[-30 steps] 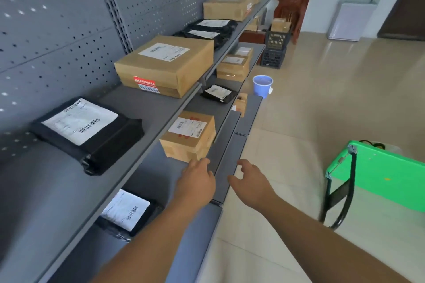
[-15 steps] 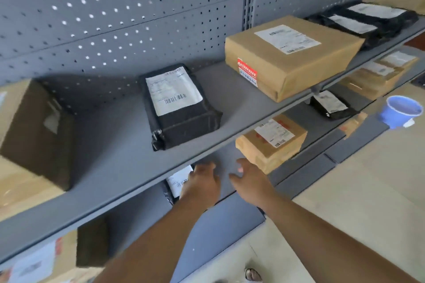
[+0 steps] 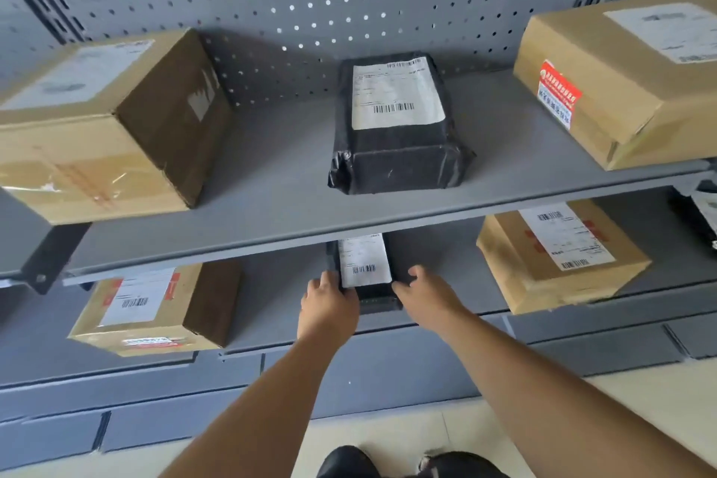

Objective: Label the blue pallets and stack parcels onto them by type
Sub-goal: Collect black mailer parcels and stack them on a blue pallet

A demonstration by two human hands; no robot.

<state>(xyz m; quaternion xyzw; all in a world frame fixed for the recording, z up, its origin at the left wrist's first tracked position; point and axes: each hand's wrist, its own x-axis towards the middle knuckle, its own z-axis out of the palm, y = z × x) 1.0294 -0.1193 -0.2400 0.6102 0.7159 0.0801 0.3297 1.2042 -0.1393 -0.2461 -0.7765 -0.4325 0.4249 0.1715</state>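
A small black bagged parcel [image 3: 364, 268] with a white barcode label lies on the lower grey shelf [image 3: 271, 283], partly hidden under the upper shelf. My left hand [image 3: 328, 308] grips its left side and my right hand [image 3: 426, 297] grips its right side, fingers curled onto its edges. A larger black bagged parcel [image 3: 395, 128] sits on the upper shelf [image 3: 271, 206] directly above. No blue pallet is in view.
Cardboard boxes stand at the upper left [image 3: 104, 124], upper right [image 3: 628, 74], lower left [image 3: 155, 307] and lower right [image 3: 558, 256]. Another black parcel [image 3: 702, 213] peeks in at the right edge. Pegboard backs the shelves. Pale floor and my shoes [image 3: 407, 464] are below.
The view has swung left to face the shelving squarely. Both hands have moved from near the small cardboard box to the black parcel on the lower shelf and taken hold of its sides.
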